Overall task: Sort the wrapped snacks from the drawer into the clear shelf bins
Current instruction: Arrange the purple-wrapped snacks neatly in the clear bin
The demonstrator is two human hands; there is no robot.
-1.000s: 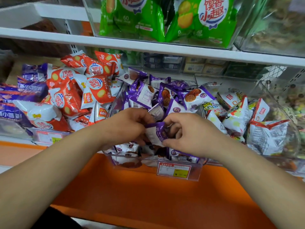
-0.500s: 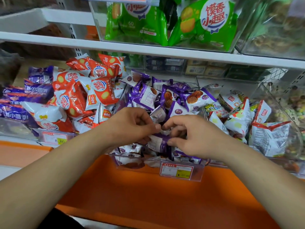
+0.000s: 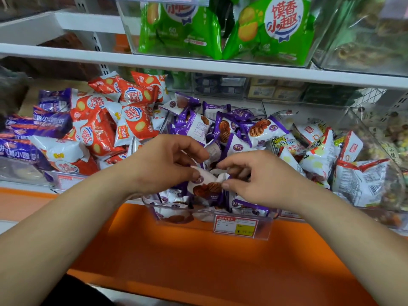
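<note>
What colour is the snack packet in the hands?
The snack packet is white and purple, with brown waffle biscuits pictured; the head view shows it.

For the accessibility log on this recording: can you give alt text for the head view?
The left hand and right hand pinch one purple-and-white snack packet over the middle clear bin, heaped with matching packets. Orange packets fill the bin to its left; green bags sit on the shelf above.

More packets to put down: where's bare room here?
The orange ledge below the price tag is bare. Crowded: the purple-packet bin, where the left hand and right hand pinch a packet, and the red-packet pile beside it.
</note>
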